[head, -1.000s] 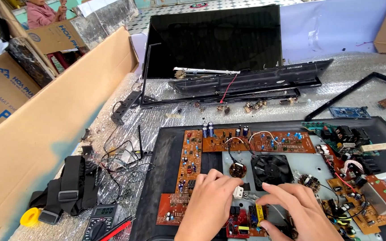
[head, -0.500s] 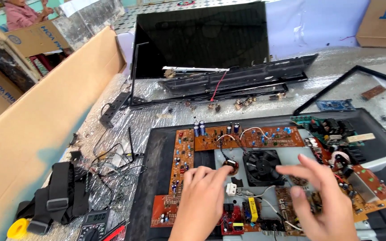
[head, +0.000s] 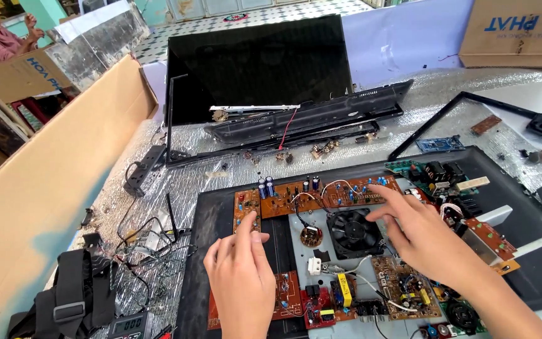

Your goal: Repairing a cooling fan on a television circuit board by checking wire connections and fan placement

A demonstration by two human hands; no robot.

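Left hand (head: 241, 276) flat on orange circuit board (head: 246, 210) at chassis left edge, fingers extended, gripping nothing. Right hand (head: 425, 235) open, fingers spread over board strip (head: 340, 194) beside black cooling fan (head: 354, 232). Multimeter (head: 127, 325) lower left.

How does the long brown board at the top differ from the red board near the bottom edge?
The long brown board is a wide strip lying crosswise above the black fan; the red board is small, squarish and below it. The right hand reaches the brown board; no hand touches the red one. Both carry components.
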